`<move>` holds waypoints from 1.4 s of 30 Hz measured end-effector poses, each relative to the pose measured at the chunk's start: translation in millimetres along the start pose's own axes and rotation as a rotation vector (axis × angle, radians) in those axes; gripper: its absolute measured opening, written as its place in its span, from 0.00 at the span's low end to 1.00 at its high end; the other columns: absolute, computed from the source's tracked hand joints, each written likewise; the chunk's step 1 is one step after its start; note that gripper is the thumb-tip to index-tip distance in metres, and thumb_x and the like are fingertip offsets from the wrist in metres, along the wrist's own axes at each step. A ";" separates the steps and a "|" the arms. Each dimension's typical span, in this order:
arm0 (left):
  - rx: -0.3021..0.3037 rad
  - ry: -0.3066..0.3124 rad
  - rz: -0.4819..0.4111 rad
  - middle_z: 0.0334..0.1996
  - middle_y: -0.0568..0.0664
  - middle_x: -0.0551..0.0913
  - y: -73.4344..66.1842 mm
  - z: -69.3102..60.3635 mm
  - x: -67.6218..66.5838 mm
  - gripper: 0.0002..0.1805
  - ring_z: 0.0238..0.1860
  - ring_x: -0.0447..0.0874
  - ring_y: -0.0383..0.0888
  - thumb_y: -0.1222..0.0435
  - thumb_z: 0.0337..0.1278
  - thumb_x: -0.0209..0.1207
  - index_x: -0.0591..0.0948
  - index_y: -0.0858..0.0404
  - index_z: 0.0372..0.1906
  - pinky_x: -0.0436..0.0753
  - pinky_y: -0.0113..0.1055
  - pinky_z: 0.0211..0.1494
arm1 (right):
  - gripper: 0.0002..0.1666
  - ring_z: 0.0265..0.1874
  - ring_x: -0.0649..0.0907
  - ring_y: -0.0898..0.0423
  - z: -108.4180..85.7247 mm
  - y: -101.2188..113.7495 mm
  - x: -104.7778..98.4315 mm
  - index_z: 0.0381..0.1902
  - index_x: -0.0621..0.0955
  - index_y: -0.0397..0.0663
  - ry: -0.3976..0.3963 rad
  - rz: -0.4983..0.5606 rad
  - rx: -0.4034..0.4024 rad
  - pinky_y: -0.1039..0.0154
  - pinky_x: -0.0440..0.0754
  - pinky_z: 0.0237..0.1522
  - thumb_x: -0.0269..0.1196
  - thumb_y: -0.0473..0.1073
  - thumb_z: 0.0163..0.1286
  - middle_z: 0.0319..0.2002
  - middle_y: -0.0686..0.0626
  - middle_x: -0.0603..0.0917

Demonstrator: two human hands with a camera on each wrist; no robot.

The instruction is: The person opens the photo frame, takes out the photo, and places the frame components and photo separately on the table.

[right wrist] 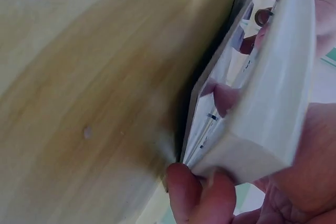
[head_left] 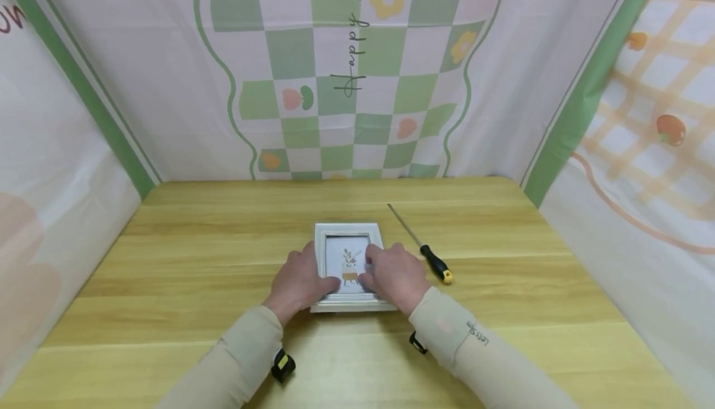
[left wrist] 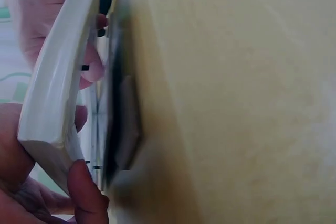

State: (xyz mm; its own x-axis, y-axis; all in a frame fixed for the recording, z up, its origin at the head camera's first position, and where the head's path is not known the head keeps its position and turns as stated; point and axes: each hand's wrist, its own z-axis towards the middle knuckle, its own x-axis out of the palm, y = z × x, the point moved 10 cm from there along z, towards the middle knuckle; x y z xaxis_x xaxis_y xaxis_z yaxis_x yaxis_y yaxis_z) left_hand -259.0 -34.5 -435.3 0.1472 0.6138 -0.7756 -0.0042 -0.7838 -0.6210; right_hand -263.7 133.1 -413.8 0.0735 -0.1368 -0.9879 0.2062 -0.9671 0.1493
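Note:
A white picture frame [head_left: 346,229] is at the middle of the table in the head view, around a card [head_left: 337,260] showing a plant in an orange pot. My left hand [head_left: 300,278] grips its left side, thumb over the lower inner edge. My right hand [head_left: 398,272] holds the right side, fingertips reaching into the opening. The left wrist view shows the frame's rim [left wrist: 58,61] tilted, with small dark tabs [left wrist: 85,67] at its back. Below it, partly apart, lies a dark backing board [left wrist: 128,124]. Fingers [right wrist: 226,100] reach into that gap in the right wrist view.
A screwdriver [head_left: 436,264] with a black and yellow handle lies right of the frame, its shaft pointing away. The wooden table [head_left: 195,260] ends at a patterned cloth backdrop [head_left: 380,130], with cloth walls on both sides.

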 end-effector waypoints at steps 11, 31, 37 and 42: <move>-0.002 -0.039 0.038 0.44 0.59 0.80 -3.3 -1.4 -10.2 0.40 0.38 0.79 0.51 0.51 0.55 0.74 0.72 0.64 0.68 0.79 0.42 0.35 | 0.17 0.31 0.78 0.50 0.9 0.2 -11.2 0.54 0.84 0.53 -0.027 0.048 -0.025 0.57 0.77 0.23 0.67 0.53 0.72 0.38 0.43 0.83; 0.068 -0.153 0.192 0.34 0.54 0.83 16.9 -6.9 -65.9 0.26 0.30 0.78 0.48 0.57 0.60 0.66 0.78 0.66 0.60 0.76 0.39 0.25 | 0.21 0.35 0.87 0.51 -19.2 35.5 -62.0 0.60 0.83 0.48 -0.234 0.185 -0.193 0.51 0.86 0.37 0.61 0.54 0.78 0.34 0.48 0.89; 0.047 -0.166 0.236 0.34 0.54 0.85 40.8 -9.2 -93.5 0.20 0.29 0.80 0.49 0.58 0.62 0.64 0.79 0.64 0.54 0.76 0.41 0.23 | 0.24 0.33 0.86 0.55 -20.3 29.7 -69.5 0.61 0.83 0.48 -0.227 0.207 -0.164 0.53 0.86 0.37 0.61 0.58 0.78 0.33 0.51 0.88; 0.007 -0.174 0.281 0.29 0.53 0.83 72.6 -12.9 -116.9 0.13 0.27 0.78 0.50 0.58 0.63 0.60 0.77 0.63 0.44 0.73 0.42 0.22 | 0.25 0.35 0.85 0.57 -19.6 19.6 -61.7 0.60 0.83 0.46 -0.184 0.203 -0.131 0.54 0.86 0.39 0.62 0.57 0.77 0.38 0.50 0.89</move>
State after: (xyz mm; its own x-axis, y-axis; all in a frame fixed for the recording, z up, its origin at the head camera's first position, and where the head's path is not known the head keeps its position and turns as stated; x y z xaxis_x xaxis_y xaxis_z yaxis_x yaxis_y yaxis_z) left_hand -263.8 -164.4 -388.3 -0.0314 0.3812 -0.9240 -0.0279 -0.9244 -0.3804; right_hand -245.1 126.8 -349.0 -0.0492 -0.3723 -0.9268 0.3307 -0.8817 0.3366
